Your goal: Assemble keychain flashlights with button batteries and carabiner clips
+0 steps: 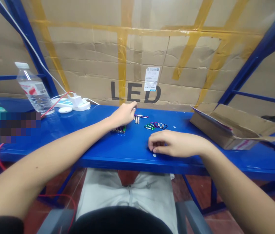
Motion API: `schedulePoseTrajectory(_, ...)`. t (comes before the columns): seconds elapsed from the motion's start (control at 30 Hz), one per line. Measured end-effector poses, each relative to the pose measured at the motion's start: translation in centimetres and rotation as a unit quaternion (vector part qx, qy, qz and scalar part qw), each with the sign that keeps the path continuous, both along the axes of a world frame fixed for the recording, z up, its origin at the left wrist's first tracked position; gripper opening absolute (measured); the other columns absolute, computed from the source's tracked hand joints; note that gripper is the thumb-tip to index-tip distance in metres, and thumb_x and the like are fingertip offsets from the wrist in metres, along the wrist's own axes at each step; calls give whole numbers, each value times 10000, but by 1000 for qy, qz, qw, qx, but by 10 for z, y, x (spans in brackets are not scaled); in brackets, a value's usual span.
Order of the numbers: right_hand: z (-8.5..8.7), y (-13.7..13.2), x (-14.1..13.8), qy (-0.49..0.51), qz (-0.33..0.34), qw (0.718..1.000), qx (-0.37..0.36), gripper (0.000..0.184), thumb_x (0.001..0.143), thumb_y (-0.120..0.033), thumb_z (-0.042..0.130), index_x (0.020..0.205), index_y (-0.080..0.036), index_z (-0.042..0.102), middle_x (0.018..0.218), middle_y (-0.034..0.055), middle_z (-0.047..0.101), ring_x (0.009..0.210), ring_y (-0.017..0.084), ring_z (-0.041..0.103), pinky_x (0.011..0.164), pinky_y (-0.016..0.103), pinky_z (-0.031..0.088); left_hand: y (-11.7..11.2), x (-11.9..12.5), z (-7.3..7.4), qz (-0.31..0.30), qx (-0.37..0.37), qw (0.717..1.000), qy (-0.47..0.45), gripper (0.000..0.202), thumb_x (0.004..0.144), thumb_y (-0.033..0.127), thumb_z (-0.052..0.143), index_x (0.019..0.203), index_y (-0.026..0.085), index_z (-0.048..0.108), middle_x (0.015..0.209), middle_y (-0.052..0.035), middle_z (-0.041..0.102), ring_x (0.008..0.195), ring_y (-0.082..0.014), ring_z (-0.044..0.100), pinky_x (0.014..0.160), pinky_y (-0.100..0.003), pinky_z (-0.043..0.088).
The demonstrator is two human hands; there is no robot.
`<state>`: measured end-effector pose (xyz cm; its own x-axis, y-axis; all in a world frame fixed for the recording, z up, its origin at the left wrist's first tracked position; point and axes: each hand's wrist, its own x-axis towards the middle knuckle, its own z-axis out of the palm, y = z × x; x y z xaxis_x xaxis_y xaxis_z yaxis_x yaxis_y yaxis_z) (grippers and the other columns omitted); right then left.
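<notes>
- stretching the left hand [125, 113] across the blue table [98, 149], bent at the wrist, with fingertips down at the near end of a slim purple piece [142, 116]
- cannot tell whether grasping that piece or merely touching it: hidden at the fingertips by the hand itself
- resting the right hand [173, 143] near the table's front edge, loosely curled, with nothing visible in it; cannot tell what, if anything, lies under the bent fingers
- to find the purple piece: just beyond the small silver beads [137, 120], lying roughly sideways
- below the left wrist, a row of pen-like tubes [119, 130] with shiny ends, partly covered by the arm
- to the right of the beads, a tight line of coloured carabiners [155, 125], well within reach of both hands
- farther right, an open cardboard box [212, 131]; far left, a water bottle [35, 91] and a white power strip [79, 104]
- judging by the pose: probably at the step of handling the purple piece, left-handed, beside sorted parts
- as a judgement, calling next for a fine pinch and a straight lift, so as not to scatter the beads
- possibly calling for the right hand too, as a steadying partner
</notes>
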<state>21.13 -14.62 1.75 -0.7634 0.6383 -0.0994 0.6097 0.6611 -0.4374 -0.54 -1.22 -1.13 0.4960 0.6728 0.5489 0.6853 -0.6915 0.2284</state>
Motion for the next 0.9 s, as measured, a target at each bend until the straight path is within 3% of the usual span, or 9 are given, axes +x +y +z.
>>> schedulePoseTrajectory(0.3,-6,1,14,145,-79,983,74,179,933,-277,526,883,-158,651,871,49,680,800,165,583,762,298,448,2,2,3,6,-4,1000,-7,267,949,183,422,1128,156,618,957,-101,694,913,-222,645,859,-374,479)
schedulePoseTrajectory(0.37,-6,-15,12,194,-72,975,83,154,925,-243,529,862,-158,641,852,50,673,788,155,579,753,287,448,3,3,4,7,-13,1000,-9,266,949,184,424,1131,153,616,947,-97,687,911,-222,639,868,-379,477)
schedulePoseTrajectory(0.43,-14,-39,3,223,-8,974,38,154,915,-189,514,820,-157,630,811,50,670,754,140,587,724,267,451,3,3,5,7,-20,1000,-10,264,950,187,424,1133,150,612,951,-99,680,912,-225,631,868,-381,474)
schedulePoseTrajectory(0.5,-40,-66,-12,157,110,980,-61,155,871,-128,506,824,-163,649,778,40,677,721,132,605,674,246,451,3,4,5,5,-25,1000,-10,264,952,193,423,1137,149,607,957,-105,675,915,-227,623,862,-379,469)
schedulePoseTrajectory(0.53,-59,-78,-21,94,134,982,-93,148,838,-115,523,847,-172,660,790,32,685,718,135,616,647,239,448,2,4,6,3,-25,1000,-9,264,953,195,423,1139,151,604,957,-106,672,914,-226,620,857,-377,467)
schedulePoseTrajectory(0.63,-130,-95,-46,-71,47,996,-40,226,822,-111,500,985,-132,655,903,103,700,731,187,644,598,269,436,1,4,6,-1,-21,1000,-3,262,950,198,420,1135,161,601,937,-103,671,885,-219,616,826,-367,461)
schedulePoseTrajectory(0.73,-186,-90,-60,-112,0,994,-21,286,848,-114,471,1084,-110,631,1005,143,692,816,221,678,646,279,456,0,3,6,-9,-15,1000,1,254,949,205,417,1120,167,601,919,-99,675,853,-213,618,786,-358,455)
schedulePoseTrajectory(0.8,-202,-83,-62,-122,-8,991,-49,294,843,-160,518,1116,-130,624,1051,142,685,833,235,688,637,275,460,-1,2,6,-15,-14,1000,-1,248,951,208,412,1107,172,601,915,-95,680,843,-209,619,764,-347,452)
schedulePoseTrajectory(0.9,-209,-78,-65,-137,-47,986,-87,310,826,-142,538,1122,-124,630,1082,163,679,850,240,693,645,271,471,-2,0,6,-23,-15,1000,-9,245,954,212,407,1104,183,599,924,-90,688,847,-203,625,761,-339,455)
